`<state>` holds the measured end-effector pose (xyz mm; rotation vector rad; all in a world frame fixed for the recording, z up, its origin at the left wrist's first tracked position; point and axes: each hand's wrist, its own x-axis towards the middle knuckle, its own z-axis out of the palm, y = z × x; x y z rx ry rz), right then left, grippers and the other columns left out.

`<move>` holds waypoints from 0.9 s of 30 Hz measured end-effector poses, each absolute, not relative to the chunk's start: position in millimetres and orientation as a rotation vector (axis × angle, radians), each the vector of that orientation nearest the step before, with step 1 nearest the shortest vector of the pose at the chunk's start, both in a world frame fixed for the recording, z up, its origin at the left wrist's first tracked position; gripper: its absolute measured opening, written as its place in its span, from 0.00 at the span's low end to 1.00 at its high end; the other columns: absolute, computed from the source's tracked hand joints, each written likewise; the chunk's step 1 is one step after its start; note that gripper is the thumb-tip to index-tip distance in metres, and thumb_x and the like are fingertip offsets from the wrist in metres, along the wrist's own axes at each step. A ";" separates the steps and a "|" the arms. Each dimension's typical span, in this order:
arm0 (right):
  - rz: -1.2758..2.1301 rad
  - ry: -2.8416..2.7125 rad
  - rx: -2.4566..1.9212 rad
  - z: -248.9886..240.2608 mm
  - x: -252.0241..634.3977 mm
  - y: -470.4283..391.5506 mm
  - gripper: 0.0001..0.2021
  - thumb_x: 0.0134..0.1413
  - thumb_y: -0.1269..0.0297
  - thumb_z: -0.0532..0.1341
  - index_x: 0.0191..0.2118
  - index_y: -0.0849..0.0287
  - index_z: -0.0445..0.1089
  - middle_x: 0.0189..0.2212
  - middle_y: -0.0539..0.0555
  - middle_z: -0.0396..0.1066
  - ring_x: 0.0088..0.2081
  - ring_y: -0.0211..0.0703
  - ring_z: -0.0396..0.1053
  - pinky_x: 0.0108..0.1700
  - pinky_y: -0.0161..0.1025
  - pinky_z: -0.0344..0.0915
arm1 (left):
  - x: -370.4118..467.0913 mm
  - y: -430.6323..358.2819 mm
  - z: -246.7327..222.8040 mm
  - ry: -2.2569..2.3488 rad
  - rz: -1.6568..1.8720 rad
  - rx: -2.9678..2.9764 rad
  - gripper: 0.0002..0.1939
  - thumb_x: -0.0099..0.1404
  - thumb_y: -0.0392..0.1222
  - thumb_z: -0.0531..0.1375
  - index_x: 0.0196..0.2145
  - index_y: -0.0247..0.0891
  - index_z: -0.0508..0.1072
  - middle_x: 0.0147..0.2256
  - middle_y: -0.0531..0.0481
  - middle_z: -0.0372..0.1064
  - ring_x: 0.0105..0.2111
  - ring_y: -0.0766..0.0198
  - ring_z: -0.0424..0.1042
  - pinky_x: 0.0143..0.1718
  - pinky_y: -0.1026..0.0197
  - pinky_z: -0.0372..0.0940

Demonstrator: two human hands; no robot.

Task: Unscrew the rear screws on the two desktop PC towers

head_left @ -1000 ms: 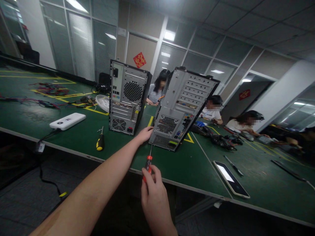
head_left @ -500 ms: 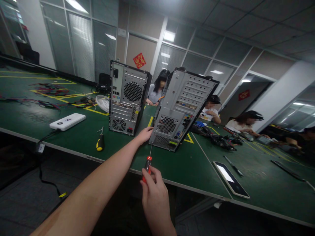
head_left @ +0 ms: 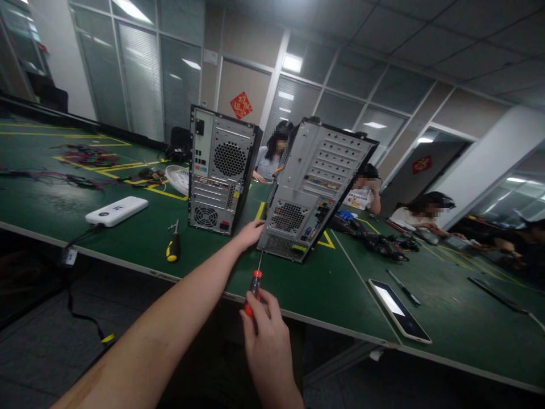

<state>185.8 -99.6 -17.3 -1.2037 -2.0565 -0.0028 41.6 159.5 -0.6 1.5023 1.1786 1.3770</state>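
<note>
A grey computer case [head_left: 317, 176] stands on the green table with its back panel facing me. My left hand [head_left: 251, 233] rests at its lower left side; its fingers go out of sight beside the case. Between the fingers of my right hand [head_left: 266, 318] is a red and black screwdriver [head_left: 256, 284], pointing up, with its tip at the case's lower left corner. To the left, a second computer case [head_left: 219, 170] stands upright, its back panel also towards me.
A yellow and black screwdriver [head_left: 173, 249], a white power bank [head_left: 117, 211] and a white basket [head_left: 177, 178] lie left. On the right are a phone [head_left: 400, 309], a pen [head_left: 403, 287] and black cables [head_left: 383, 241]. Several people sit beyond the table.
The handle of the red screwdriver and the fingers of my right hand have shifted very slightly. A person behind the grey case has raised a hand towards the head.
</note>
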 end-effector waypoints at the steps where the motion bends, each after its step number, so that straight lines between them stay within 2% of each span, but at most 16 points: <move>1: -0.007 -2.054 -1.205 -17.6 185.5 -99.6 0.18 0.63 0.75 0.62 0.56 0.57 0.75 0.56 0.63 0.72 0.48 0.50 0.79 0.48 0.43 0.78 | 41.4 159.7 -0.8 1.181 1.378 1.502 0.24 0.66 0.54 0.59 0.52 0.37 0.80 0.53 0.41 0.78 0.54 0.49 0.74 0.55 0.52 0.66; 20: 0.044 -1.987 -1.200 -17.8 183.0 -98.0 0.14 0.66 0.69 0.60 0.55 0.58 0.72 0.50 0.62 0.71 0.44 0.48 0.79 0.42 0.40 0.77 | 41.0 158.1 1.3 1.218 1.353 1.471 0.25 0.66 0.54 0.60 0.53 0.38 0.80 0.54 0.41 0.78 0.54 0.48 0.74 0.55 0.52 0.66; 24: -0.021 -2.005 -1.208 -16.9 184.3 -97.4 0.14 0.65 0.72 0.60 0.53 0.57 0.74 0.50 0.62 0.71 0.42 0.48 0.77 0.42 0.43 0.77 | 41.6 160.4 -0.1 1.214 1.359 1.477 0.24 0.66 0.54 0.60 0.52 0.38 0.80 0.54 0.42 0.78 0.54 0.49 0.74 0.55 0.53 0.66; 27: -0.077 -2.070 -1.222 -16.2 185.6 -97.5 0.15 0.66 0.74 0.57 0.53 0.57 0.75 0.55 0.64 0.69 0.43 0.49 0.77 0.46 0.48 0.77 | 41.3 161.7 -1.6 1.207 1.360 1.487 0.25 0.66 0.55 0.59 0.53 0.38 0.80 0.54 0.42 0.78 0.54 0.49 0.74 0.54 0.53 0.66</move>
